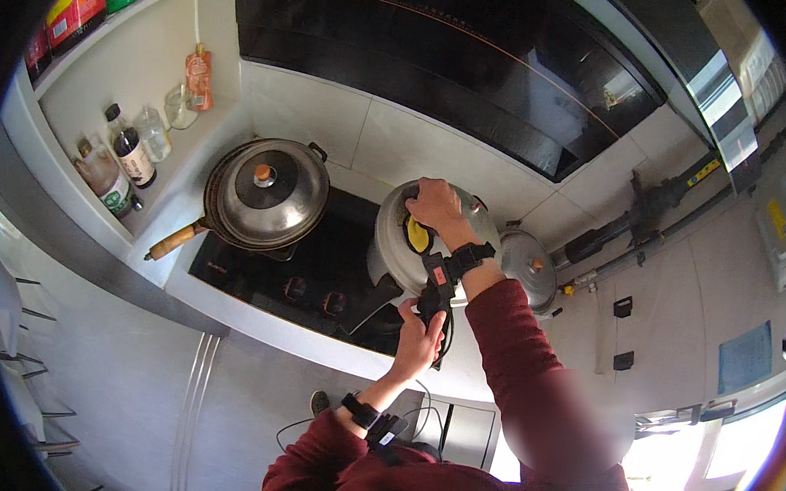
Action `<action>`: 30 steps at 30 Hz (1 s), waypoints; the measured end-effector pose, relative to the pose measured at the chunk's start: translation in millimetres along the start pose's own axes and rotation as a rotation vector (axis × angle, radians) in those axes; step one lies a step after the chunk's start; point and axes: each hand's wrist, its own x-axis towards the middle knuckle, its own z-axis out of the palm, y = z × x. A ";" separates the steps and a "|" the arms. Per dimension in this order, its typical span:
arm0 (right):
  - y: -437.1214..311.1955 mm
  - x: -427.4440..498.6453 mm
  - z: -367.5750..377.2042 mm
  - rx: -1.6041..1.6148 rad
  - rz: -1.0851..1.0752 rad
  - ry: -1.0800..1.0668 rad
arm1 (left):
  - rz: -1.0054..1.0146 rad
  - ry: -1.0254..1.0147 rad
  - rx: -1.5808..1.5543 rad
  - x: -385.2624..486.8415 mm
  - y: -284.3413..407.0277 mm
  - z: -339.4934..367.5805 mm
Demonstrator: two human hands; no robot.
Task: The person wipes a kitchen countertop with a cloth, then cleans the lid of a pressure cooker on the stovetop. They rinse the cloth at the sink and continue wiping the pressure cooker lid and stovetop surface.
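A silver pressure cooker (382, 258) stands on the right part of the black cooktop, its metal lid (395, 208) partly covered by my right arm. My right hand (436, 207) is on top of the lid, fingers bent down beside a black fitting with a yellow centre (418, 235); what the fingertips touch is hidden. Closer to me, my left hand (417, 341) is closed around a black handle (432, 306) at the cooker's near side. Another black handle (372, 305) sticks out to the left of it, at an angle to the gripped one.
A lidded wok (273, 211) sits on the left, its wooden handle (176, 239) reaching past the cooktop (243, 273). Right of the cooker is a smaller lidded pot (530, 271). A range hood (405, 44) overhangs behind. Bottles (132, 152) and jars (182, 108) line the left shelf.
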 end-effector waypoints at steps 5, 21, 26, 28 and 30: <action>5.6 -70.3 -0.5 0.035 -0.106 -0.021 | -0.045 0.003 -0.034 -1.0 3.5 1.1; -9.9 23.1 14.0 0.049 0.019 0.025 | -0.001 0.011 0.025 -1.1 3.3 0.8; -2.6 -14.9 10.4 0.030 -0.103 0.028 | -0.025 0.014 -0.033 0.3 1.0 0.2; 5.2 -60.1 12.3 0.020 -0.186 0.064 | -0.063 0.027 -0.041 0.7 -1.5 1.5; 11.1 -100.5 13.2 0.038 -0.261 0.112 | -0.060 0.024 -0.039 1.3 -2.9 1.8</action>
